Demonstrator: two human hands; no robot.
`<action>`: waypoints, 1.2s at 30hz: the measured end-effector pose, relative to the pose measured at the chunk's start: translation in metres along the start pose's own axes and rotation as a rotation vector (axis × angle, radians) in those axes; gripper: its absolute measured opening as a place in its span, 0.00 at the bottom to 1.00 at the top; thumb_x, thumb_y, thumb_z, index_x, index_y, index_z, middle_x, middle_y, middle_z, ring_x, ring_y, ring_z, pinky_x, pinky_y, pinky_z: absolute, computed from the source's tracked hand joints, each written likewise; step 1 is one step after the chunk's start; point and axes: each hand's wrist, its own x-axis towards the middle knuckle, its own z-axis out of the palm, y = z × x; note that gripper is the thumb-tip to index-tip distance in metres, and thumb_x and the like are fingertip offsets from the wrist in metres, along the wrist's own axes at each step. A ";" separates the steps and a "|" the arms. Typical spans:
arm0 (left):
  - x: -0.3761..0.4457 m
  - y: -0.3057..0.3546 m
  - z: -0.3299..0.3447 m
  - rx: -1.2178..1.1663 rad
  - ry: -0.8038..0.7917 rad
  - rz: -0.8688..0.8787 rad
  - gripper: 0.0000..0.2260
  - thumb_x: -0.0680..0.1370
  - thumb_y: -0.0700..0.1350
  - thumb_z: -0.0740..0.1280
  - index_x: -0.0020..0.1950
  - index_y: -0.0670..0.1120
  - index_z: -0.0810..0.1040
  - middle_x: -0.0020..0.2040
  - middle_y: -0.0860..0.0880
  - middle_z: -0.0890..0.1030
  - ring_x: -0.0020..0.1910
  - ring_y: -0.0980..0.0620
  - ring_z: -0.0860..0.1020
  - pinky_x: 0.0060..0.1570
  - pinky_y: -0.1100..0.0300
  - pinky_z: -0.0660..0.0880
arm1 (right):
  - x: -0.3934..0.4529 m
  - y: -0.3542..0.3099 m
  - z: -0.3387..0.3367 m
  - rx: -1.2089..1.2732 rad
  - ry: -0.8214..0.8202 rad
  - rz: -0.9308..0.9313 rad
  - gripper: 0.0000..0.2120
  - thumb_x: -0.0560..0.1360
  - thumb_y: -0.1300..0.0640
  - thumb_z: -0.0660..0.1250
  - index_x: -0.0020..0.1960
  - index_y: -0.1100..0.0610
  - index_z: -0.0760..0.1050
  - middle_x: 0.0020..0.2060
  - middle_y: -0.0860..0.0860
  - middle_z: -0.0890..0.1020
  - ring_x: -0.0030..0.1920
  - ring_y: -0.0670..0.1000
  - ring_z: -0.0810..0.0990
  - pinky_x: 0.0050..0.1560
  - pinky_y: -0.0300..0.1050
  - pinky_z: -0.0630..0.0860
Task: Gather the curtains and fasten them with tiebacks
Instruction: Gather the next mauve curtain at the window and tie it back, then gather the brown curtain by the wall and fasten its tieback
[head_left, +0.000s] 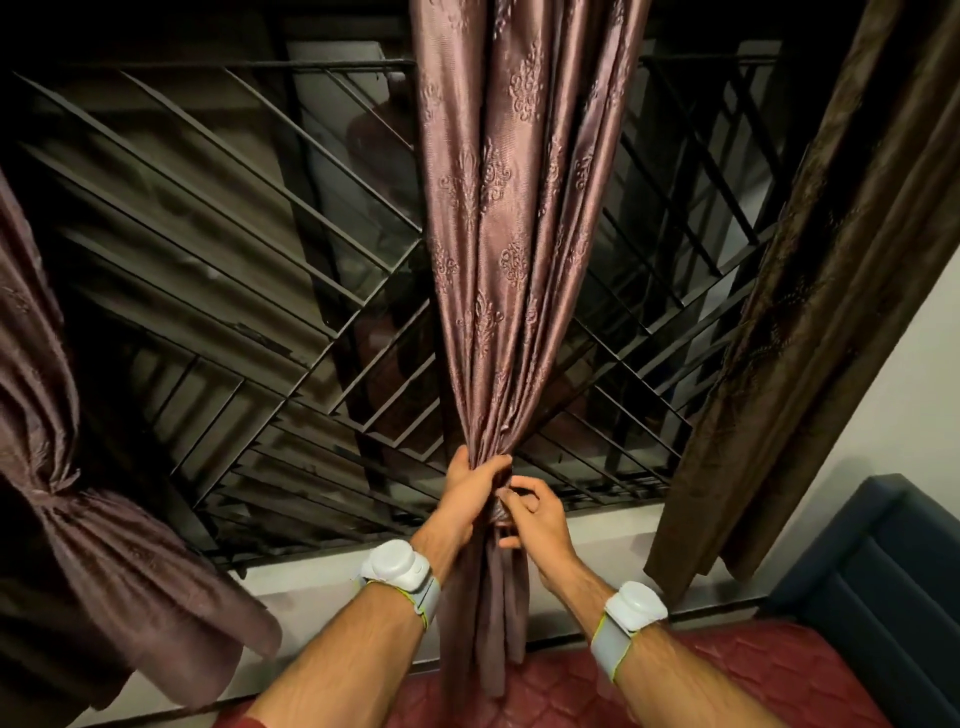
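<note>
Curtain at the far left (78, 519) hangs already cinched at its waist. The middle curtain (498, 260) hangs before the window grille (234, 260); the left hand (470, 491) is clenched round its gathered folds, likely to keep them bunched, while the right hand (535, 512) pinches a tieback (500, 512) just below, barely visible. A dark curtain (810, 312) on the right hangs loose

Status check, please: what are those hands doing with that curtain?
Left hand clamps middle curtain bunched. Right hand works at the gather. Nothing in the way.
</note>
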 end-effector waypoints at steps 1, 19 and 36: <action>0.000 0.002 -0.005 0.041 -0.050 -0.006 0.12 0.77 0.38 0.72 0.60 0.41 0.79 0.50 0.42 0.83 0.47 0.47 0.80 0.50 0.55 0.75 | 0.002 0.001 -0.001 -0.008 -0.009 0.002 0.10 0.79 0.57 0.72 0.59 0.53 0.78 0.39 0.54 0.83 0.42 0.49 0.84 0.34 0.47 0.82; 0.010 -0.009 -0.036 0.266 0.105 0.183 0.04 0.78 0.40 0.72 0.52 0.43 0.83 0.40 0.41 0.81 0.44 0.41 0.79 0.48 0.51 0.75 | 0.016 -0.016 -0.015 -0.421 0.229 -0.136 0.08 0.76 0.68 0.70 0.52 0.62 0.86 0.31 0.47 0.79 0.33 0.45 0.74 0.43 0.40 0.73; 0.025 -0.034 0.221 0.177 -0.042 0.415 0.09 0.81 0.38 0.69 0.43 0.48 0.81 0.33 0.44 0.74 0.34 0.48 0.69 0.39 0.54 0.67 | 0.112 -0.088 -0.237 -0.296 0.428 -0.314 0.08 0.77 0.66 0.70 0.52 0.60 0.86 0.45 0.59 0.86 0.41 0.53 0.81 0.47 0.46 0.76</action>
